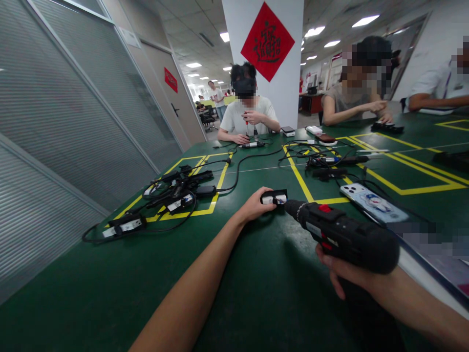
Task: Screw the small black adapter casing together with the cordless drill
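My left hand (pixel 253 206) is closed on a small black power adapter (pixel 274 197) with a white label, holding it down on the green table (pixel 256 293). My right hand (pixel 342 274) grips a black electric screwdriver (pixel 340 233) with a red switch. The tool's tip points left and meets the adapter's right end. My fingers wrap under the tool's body.
A heap of black adapters and cables (pixel 164 195) lies left inside yellow floor-tape lines. A phone (pixel 372 203) lies right of the tool. More cables and tools (pixel 330 164) sit farther back. Three people sit working at the table's far side.
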Tool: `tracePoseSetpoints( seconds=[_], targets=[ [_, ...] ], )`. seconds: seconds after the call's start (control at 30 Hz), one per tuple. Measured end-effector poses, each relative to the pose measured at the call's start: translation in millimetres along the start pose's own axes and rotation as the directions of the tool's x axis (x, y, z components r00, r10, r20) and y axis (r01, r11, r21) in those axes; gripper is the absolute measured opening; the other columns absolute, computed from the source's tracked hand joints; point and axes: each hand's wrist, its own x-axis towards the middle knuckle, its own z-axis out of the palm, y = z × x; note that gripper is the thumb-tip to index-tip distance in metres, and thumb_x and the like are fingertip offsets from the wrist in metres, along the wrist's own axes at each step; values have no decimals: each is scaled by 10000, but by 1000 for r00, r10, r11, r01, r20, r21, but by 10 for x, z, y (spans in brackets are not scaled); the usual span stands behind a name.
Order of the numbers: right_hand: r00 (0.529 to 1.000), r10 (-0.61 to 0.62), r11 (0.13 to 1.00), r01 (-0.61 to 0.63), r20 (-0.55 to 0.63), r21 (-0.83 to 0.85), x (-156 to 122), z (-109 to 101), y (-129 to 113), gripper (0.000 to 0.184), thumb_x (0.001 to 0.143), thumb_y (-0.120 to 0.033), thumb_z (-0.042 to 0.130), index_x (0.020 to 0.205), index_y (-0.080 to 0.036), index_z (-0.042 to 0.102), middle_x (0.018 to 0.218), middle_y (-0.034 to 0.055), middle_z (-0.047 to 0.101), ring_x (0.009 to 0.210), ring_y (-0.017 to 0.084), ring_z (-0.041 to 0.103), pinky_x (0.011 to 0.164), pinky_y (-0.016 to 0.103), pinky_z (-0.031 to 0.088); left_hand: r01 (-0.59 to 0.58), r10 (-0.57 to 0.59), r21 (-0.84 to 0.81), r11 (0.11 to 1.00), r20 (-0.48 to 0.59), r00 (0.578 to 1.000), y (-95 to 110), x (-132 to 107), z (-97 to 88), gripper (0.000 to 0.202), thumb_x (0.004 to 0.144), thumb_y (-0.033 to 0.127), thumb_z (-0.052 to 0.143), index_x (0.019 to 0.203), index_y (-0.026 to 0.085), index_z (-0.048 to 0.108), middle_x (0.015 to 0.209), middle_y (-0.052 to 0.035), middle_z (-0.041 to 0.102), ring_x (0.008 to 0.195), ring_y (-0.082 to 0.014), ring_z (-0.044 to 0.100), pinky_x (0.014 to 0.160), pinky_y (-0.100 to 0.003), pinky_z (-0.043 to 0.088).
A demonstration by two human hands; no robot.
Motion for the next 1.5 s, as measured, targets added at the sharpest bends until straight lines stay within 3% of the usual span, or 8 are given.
tracePoseSetpoints(
  seconds=[0.33, 1.0, 1.17, 1.5],
  targets=[
    [1000, -9, 1000, 9, -8, 6, 19, 2, -3, 189, 852, -370, 521, 888, -199, 593, 544, -24, 575, 568, 164, 612, 615, 326, 483, 56, -57, -37, 998, -15, 998, 27, -5, 14, 510, 694, 419, 625, 1122, 170, 505, 963, -40, 577, 799, -147, 537, 711, -259, 442],
    [1000, 3, 1000, -2, -18, 25, -2, 5, 16, 186, 834, -380, 535, 865, -214, 615, 540, -17, 583, 582, 182, 627, 607, 339, 503, 57, -57, -68, 996, 0, 998, 6, 1, 20, 512, 693, 403, 634, 1127, 167, 498, 973, -42, 582, 819, -153, 552, 738, -275, 452],
    [1000, -17, 999, 17, -9, 44, -4, 9, 7, 209, 854, -364, 514, 988, -221, 585, 565, -31, 563, 598, 184, 641, 616, 345, 507, 46, -47, -60, 997, -11, 999, 13, -10, 12, 508, 703, 429, 622, 1122, 168, 505, 982, -42, 587, 856, -162, 553, 774, -279, 446],
    [999, 29, 1000, -29, 18, -11, 2, -3, 28, 175, 885, -388, 478, 940, -230, 529, 628, -27, 590, 583, 154, 581, 682, 353, 447, 44, -45, -70, 997, -14, 999, -5, -1, 20, 512, 706, 455, 618, 1116, 169, 509, 1002, -48, 584, 848, -163, 558, 753, -276, 449]
  ],
)
